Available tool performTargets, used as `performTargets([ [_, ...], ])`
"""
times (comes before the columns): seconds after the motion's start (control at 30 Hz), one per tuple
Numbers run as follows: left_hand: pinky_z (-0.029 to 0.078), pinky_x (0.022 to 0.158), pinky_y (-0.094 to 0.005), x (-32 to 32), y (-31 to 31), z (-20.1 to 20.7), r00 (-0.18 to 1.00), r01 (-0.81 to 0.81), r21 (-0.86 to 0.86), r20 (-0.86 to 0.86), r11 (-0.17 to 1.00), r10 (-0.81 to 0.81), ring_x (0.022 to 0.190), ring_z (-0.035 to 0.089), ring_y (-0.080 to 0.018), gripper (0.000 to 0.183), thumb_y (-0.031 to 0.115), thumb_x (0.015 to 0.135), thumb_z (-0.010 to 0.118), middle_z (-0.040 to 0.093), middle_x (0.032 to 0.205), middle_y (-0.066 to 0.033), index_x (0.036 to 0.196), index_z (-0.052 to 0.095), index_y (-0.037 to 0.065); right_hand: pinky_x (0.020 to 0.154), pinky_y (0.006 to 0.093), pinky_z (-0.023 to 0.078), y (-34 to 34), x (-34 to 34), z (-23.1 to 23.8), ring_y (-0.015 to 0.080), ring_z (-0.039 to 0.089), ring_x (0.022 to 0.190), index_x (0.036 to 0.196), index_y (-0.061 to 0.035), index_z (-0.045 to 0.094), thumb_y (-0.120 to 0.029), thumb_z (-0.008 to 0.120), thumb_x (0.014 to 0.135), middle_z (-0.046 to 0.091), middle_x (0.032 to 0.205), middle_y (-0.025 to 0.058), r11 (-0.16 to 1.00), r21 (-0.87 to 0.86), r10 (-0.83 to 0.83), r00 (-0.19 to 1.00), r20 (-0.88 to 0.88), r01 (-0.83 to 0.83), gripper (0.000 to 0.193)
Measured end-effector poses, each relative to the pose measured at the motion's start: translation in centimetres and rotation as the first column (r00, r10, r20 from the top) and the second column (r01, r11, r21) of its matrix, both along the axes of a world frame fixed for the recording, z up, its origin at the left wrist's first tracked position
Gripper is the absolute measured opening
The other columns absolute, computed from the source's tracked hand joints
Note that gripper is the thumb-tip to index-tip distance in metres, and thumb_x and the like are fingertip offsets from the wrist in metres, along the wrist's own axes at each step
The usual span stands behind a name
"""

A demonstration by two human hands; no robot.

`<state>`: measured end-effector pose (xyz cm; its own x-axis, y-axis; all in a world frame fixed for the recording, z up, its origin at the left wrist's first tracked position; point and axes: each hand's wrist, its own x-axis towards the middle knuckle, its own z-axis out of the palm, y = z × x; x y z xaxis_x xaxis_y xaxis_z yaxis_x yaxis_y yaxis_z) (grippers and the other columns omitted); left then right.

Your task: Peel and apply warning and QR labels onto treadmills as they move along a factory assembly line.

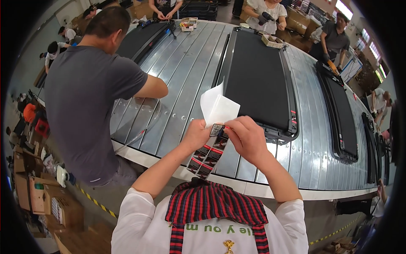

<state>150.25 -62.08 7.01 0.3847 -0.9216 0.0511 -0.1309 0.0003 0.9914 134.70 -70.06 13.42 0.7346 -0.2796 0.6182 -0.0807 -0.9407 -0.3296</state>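
My left hand is closed on a sheet of stickers, black with red and white print, that hangs down over the table's near edge. White backing paper stands up, folded, above my hands. My right hand pinches at the sheet's upper right edge, next to a small square label with a black-and-white code; whether a sticker is between its fingertips is hard to make out. Just beyond my hands lies a long black panel with a raised frame, with small red and black stickers at its right near corner.
A slatted metal conveyor table spans the view. More black panels lie on it to the right and far left. A co-worker in grey leans over it at my left. Others stand at the far side, one holding a power drill.
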Motion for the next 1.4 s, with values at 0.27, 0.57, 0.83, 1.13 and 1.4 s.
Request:
performTargets([
  [0.27,0.046,0.063,-0.0291,1.7,-0.1,1.0,0.982,0.077,-0.063,0.177,0.995,-0.065,0.069,0.060,-0.0150,0.027,0.026,0.081,0.057,0.064,0.078,-0.0128,0.093,0.062,0.002,0.060,0.0346,0.045,-0.6,2.4,0.2,0.0250,0.054,0.071,0.081,-0.0074,0.057,-0.008,0.062,0.071,0.052,0.074,0.0056,0.998,-0.049,0.042,0.999,-0.030,-0.044,0.011],
  [0.57,0.046,0.065,-0.0291,3.6,-1.0,-0.7,0.983,0.131,-0.050,0.136,0.990,-0.123,0.073,0.060,-0.0142,0.027,0.024,0.082,0.057,0.065,0.079,-0.0119,0.094,0.061,-0.001,0.056,0.0350,0.044,-0.4,3.9,-0.9,0.0267,0.052,0.066,0.075,-0.0047,0.055,-0.003,0.061,0.065,0.052,0.070,0.0077,0.999,-0.038,0.031,0.989,-0.146,-0.037,0.013],
  [0.83,0.045,0.064,-0.0265,7.8,-1.6,-5.6,0.990,-0.003,0.151,-0.141,0.989,0.024,0.071,0.055,-0.0085,0.032,0.026,0.080,0.059,0.063,0.080,-0.0052,0.092,0.062,-0.003,0.054,0.0319,0.043,0.8,2.9,-2.4,0.0249,0.053,0.063,0.073,-0.0044,0.054,0.000,0.061,0.066,0.052,0.069,0.0089,0.988,0.151,0.027,0.999,0.042,-0.033,0.011],
  [1.13,0.045,0.073,-0.0250,9.0,-0.4,-1.9,0.792,0.611,0.040,-0.004,0.791,-0.611,0.081,0.056,-0.0082,0.027,0.022,0.078,0.064,0.064,0.085,-0.0032,0.096,0.063,0.002,0.079,0.0282,0.039,-3.9,-0.1,-4.2,0.0147,0.050,0.090,0.120,-0.0039,0.040,-0.008,0.062,0.072,0.055,0.103,0.0091,0.785,0.562,-0.466,0.846,0.259,0.260,0.053],
  [1.4,0.045,0.070,-0.0266,11.0,-0.3,-0.5,0.754,0.654,-0.060,0.139,0.754,-0.643,0.078,0.059,-0.0133,0.028,0.024,0.077,0.065,0.064,0.083,-0.0061,0.094,0.062,0.003,0.074,0.0257,0.045,-3.3,2.0,-4.7,0.0139,0.056,0.083,0.123,-0.0019,0.037,-0.015,0.074,0.066,0.059,0.093,0.0081,0.389,0.911,-0.179,0.960,0.217,-0.133,0.070],
])
